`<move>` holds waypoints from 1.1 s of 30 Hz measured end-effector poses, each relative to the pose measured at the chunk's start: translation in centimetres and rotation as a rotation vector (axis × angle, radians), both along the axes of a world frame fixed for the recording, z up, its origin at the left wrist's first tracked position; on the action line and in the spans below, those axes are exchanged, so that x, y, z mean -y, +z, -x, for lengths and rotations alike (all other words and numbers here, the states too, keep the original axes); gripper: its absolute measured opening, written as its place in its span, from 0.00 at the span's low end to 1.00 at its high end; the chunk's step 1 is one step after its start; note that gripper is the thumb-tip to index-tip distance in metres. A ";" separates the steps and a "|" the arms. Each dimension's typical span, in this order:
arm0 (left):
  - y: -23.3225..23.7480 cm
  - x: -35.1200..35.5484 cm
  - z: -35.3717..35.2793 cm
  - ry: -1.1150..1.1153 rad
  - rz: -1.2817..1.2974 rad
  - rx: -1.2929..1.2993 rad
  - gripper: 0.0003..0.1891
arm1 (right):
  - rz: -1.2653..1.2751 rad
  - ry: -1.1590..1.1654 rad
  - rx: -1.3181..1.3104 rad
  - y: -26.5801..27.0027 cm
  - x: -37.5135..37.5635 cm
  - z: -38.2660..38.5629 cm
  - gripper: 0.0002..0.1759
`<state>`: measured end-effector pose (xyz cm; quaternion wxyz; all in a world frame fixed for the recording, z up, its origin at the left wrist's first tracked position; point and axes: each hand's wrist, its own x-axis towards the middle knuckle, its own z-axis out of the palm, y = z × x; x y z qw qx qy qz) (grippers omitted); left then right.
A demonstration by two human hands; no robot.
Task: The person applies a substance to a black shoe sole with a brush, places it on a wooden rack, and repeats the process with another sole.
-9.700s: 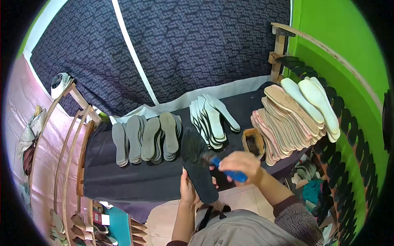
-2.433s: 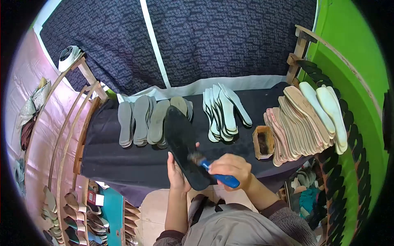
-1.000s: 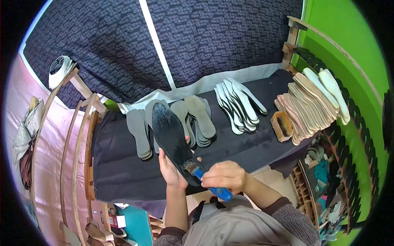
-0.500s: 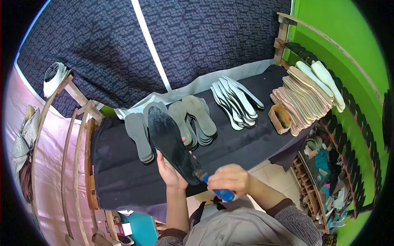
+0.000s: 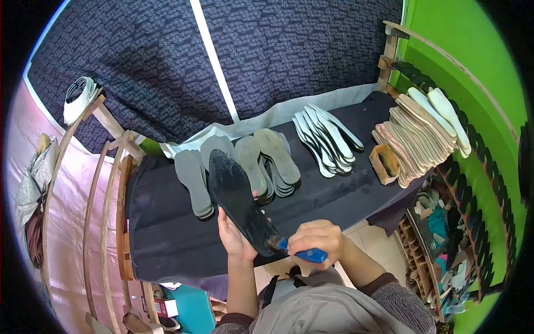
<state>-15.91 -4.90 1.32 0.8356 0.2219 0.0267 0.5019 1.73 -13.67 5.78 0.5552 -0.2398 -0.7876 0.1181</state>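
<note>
My left hand [image 5: 236, 240] supports a long black shoe sole [image 5: 232, 186] from below, with its thumb along the left edge and fingertips showing at the right edge. The sole is tilted, its broad toe end pointing away from me over the table. Wrapped around the blue handle of a brush [image 5: 312, 255] is my right hand [image 5: 317, 238]. The bristles touch the sole's near, heel end. Its surface looks dark and partly shiny, with a duller patch near the toe.
Stacks of grey soles [image 5: 193, 181] lie behind the held sole on the black-covered table [image 5: 167, 239]. Further right are white-edged soles [image 5: 322, 142], a small open box [image 5: 384, 165] and a beige sole pile [image 5: 417, 142]. Wooden racks [image 5: 105, 222] flank the table.
The view has shifted slightly. The sole sits a little lower, nearer to me. The brush remains at the heel end, with only a small shift of my right hand.
</note>
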 end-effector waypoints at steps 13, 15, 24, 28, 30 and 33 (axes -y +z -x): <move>-0.5 0.2 1.6 0.070 0.066 -0.041 0.30 | 0.111 0.029 -0.051 -0.5 -0.3 1.5 0.13; -0.6 0.2 1.6 0.071 0.059 -0.034 0.30 | 0.101 -0.002 -0.063 -0.7 -0.7 1.6 0.13; -0.4 0.0 1.0 0.043 0.126 0.005 0.30 | -0.096 0.021 0.028 -1.0 -0.9 3.3 0.12; -0.7 -0.2 1.3 0.034 0.084 0.092 0.29 | 0.049 0.080 0.026 -1.0 -0.2 1.9 0.11; -0.7 -0.1 1.0 0.036 0.088 0.111 0.29 | 0.025 0.026 -0.003 -0.8 -0.7 1.3 0.10; -0.7 0.0 0.7 0.050 0.096 0.086 0.29 | -0.021 -0.077 -0.048 0.2 -0.9 1.1 0.08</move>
